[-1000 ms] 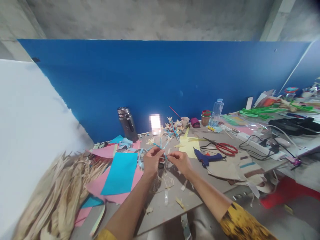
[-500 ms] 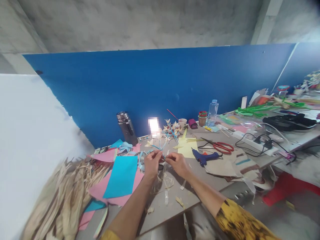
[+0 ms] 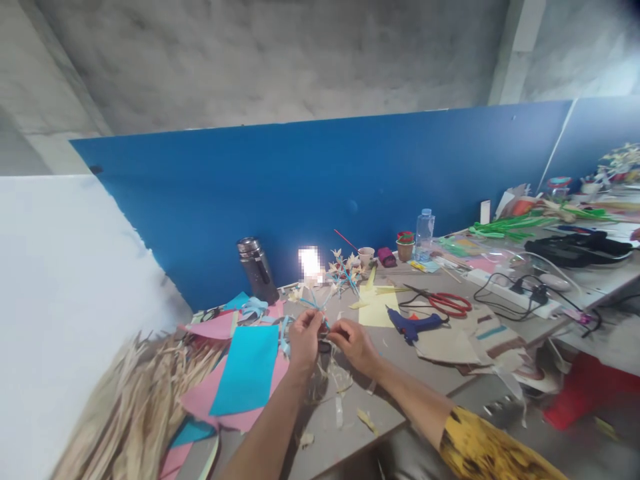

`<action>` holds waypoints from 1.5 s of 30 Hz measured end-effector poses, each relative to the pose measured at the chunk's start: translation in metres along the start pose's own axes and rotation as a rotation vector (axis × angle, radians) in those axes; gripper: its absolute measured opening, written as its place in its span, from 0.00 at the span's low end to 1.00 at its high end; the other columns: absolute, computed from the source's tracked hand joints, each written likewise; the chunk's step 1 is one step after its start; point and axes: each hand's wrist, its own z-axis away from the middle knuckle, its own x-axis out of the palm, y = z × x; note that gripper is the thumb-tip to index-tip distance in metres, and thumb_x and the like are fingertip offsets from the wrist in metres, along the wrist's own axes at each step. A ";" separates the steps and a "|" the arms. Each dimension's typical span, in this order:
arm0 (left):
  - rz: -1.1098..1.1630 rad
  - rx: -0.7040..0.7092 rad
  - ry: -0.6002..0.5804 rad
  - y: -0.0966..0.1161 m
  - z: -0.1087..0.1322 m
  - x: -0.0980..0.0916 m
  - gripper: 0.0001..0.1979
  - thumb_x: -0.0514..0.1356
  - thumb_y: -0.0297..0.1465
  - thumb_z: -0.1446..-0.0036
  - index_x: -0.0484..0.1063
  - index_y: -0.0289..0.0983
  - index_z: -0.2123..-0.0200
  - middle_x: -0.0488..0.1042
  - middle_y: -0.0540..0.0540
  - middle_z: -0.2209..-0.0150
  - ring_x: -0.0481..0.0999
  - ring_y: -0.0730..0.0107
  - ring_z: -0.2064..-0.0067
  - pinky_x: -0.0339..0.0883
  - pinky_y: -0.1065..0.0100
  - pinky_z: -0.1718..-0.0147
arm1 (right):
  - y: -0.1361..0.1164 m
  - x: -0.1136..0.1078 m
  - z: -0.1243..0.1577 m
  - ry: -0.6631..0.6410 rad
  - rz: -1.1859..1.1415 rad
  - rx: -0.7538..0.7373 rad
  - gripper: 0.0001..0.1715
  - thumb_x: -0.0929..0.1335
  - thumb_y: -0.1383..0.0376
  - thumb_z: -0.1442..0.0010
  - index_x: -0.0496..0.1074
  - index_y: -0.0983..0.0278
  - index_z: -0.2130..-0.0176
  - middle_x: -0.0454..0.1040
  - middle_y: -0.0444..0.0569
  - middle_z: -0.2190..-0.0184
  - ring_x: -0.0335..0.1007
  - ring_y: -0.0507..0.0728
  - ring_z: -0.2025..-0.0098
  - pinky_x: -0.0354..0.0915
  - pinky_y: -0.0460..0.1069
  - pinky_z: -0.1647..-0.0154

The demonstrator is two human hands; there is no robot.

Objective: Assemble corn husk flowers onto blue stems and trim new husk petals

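My left hand (image 3: 304, 341) pinches a sprig of pale flowers on blue-wrapped stems (image 3: 314, 303), held above the table. The flower heads point away from me, towards the blue partition. Close on its right, my right hand (image 3: 354, 345) has thumb and forefinger pressed together at the lower end of the stems. What exactly those fingertips grip is too small to make out. Behind the hands is another bunch of pale flowers with blue stems (image 3: 345, 272). Left of my left hand lie a bright blue sheet (image 3: 245, 370) and pale blue curled strips (image 3: 254, 308).
A dark flask (image 3: 257, 272) stands by the blue partition (image 3: 250, 180). To the right are a blue glue gun (image 3: 414, 324), red-handled scissors (image 3: 447, 304), a plastic bottle (image 3: 425, 237) and a power strip (image 3: 510, 293). Dried husks (image 3: 135, 400) are heaped at left; scraps lie before me.
The view has tilted upward a little, so the table things appear lower. My right fingertips have dropped slightly along the stems; my left hand keeps its pinch.
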 end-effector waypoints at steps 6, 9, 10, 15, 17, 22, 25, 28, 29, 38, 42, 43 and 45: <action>-0.184 0.082 0.061 0.003 -0.001 -0.003 0.17 0.69 0.43 0.56 0.75 0.35 0.72 0.74 0.50 0.76 0.70 0.73 0.76 0.65 0.71 0.74 | -0.008 -0.006 -0.008 -0.094 -0.124 0.116 0.07 0.69 0.64 0.47 0.79 0.63 0.71 0.72 0.43 0.77 0.61 0.53 0.74 0.55 0.47 0.71; -0.148 0.053 0.050 -0.002 -0.001 -0.004 0.20 0.68 0.47 0.54 0.76 0.35 0.67 0.78 0.44 0.67 0.76 0.68 0.68 0.69 0.69 0.70 | -0.016 -0.007 -0.026 -0.071 -0.123 0.149 0.10 0.69 0.64 0.48 0.78 0.62 0.77 0.68 0.41 0.83 0.57 0.52 0.78 0.51 0.47 0.74; -0.130 0.032 0.048 -0.004 -0.002 -0.004 0.22 0.67 0.48 0.54 0.76 0.36 0.64 0.78 0.43 0.64 0.77 0.66 0.66 0.70 0.68 0.70 | -0.018 -0.007 -0.034 -0.035 -0.110 0.157 0.10 0.69 0.64 0.48 0.78 0.62 0.78 0.68 0.41 0.83 0.58 0.52 0.78 0.50 0.47 0.75; -0.182 -0.093 0.095 -0.017 -0.005 -0.007 0.27 0.73 0.43 0.64 0.76 0.34 0.61 0.77 0.44 0.68 0.76 0.68 0.73 0.67 0.70 0.77 | -0.010 -0.005 -0.067 0.101 -0.084 0.157 0.08 0.69 0.65 0.50 0.77 0.62 0.78 0.70 0.43 0.83 0.62 0.53 0.78 0.54 0.47 0.73; -0.197 -0.161 0.079 -0.020 -0.005 -0.006 0.24 0.73 0.41 0.66 0.76 0.33 0.66 0.76 0.45 0.73 0.73 0.71 0.77 0.65 0.71 0.79 | -0.001 -0.003 -0.069 0.107 -0.106 0.179 0.09 0.69 0.65 0.50 0.76 0.62 0.79 0.70 0.43 0.84 0.62 0.53 0.79 0.56 0.47 0.74; -0.199 -0.213 0.005 -0.024 0.002 -0.002 0.16 0.71 0.38 0.62 0.75 0.34 0.72 0.73 0.48 0.78 0.69 0.75 0.81 0.61 0.73 0.81 | 0.017 0.001 -0.058 0.138 -0.168 0.273 0.06 0.70 0.64 0.52 0.76 0.64 0.77 0.70 0.43 0.84 0.64 0.53 0.80 0.59 0.47 0.75; -0.230 -0.192 -0.035 -0.028 0.005 0.000 0.13 0.70 0.37 0.59 0.76 0.35 0.73 0.71 0.49 0.79 0.67 0.76 0.81 0.60 0.74 0.82 | 0.021 0.002 -0.055 0.142 -0.210 0.315 0.08 0.70 0.63 0.53 0.75 0.65 0.78 0.70 0.43 0.85 0.64 0.53 0.81 0.60 0.47 0.77; -0.236 -0.203 -0.034 -0.029 0.006 0.000 0.13 0.69 0.37 0.59 0.76 0.35 0.72 0.71 0.49 0.80 0.67 0.76 0.81 0.60 0.74 0.82 | 0.022 0.002 -0.056 0.139 -0.258 0.335 0.09 0.70 0.61 0.52 0.75 0.65 0.77 0.72 0.45 0.84 0.65 0.53 0.81 0.62 0.47 0.77; -0.237 -0.202 -0.025 -0.029 0.006 0.000 0.13 0.69 0.37 0.58 0.76 0.35 0.72 0.71 0.49 0.79 0.67 0.76 0.82 0.60 0.74 0.82 | 0.022 0.002 -0.056 0.137 -0.274 0.338 0.10 0.70 0.61 0.52 0.74 0.65 0.78 0.72 0.45 0.84 0.66 0.53 0.80 0.62 0.47 0.77; -0.329 -0.138 -0.033 -0.016 0.007 -0.001 0.11 0.63 0.37 0.53 0.75 0.35 0.70 0.73 0.49 0.76 0.67 0.77 0.80 0.60 0.75 0.81 | 0.032 0.005 -0.052 0.143 -0.397 0.395 0.16 0.73 0.55 0.55 0.74 0.66 0.73 0.73 0.46 0.78 0.72 0.55 0.75 0.67 0.47 0.73; -0.342 -0.137 -0.015 -0.020 0.005 -0.003 0.11 0.63 0.37 0.52 0.75 0.35 0.69 0.74 0.48 0.76 0.68 0.76 0.79 0.62 0.74 0.80 | 0.036 0.005 -0.049 0.144 -0.430 0.405 0.20 0.74 0.52 0.54 0.74 0.66 0.70 0.74 0.46 0.78 0.71 0.55 0.75 0.67 0.48 0.72; -0.333 -0.143 -0.012 -0.022 0.005 -0.004 0.11 0.63 0.37 0.51 0.75 0.35 0.68 0.74 0.48 0.76 0.68 0.76 0.79 0.62 0.74 0.80 | 0.036 0.005 -0.048 0.143 -0.434 0.406 0.20 0.74 0.52 0.54 0.74 0.66 0.70 0.74 0.46 0.79 0.70 0.55 0.76 0.67 0.48 0.73; -0.311 -0.153 -0.012 -0.024 0.004 -0.005 0.13 0.62 0.38 0.49 0.74 0.35 0.66 0.74 0.48 0.75 0.68 0.76 0.80 0.62 0.74 0.80 | 0.036 0.006 -0.048 0.144 -0.438 0.405 0.20 0.74 0.51 0.55 0.74 0.65 0.71 0.73 0.47 0.79 0.70 0.55 0.76 0.67 0.48 0.74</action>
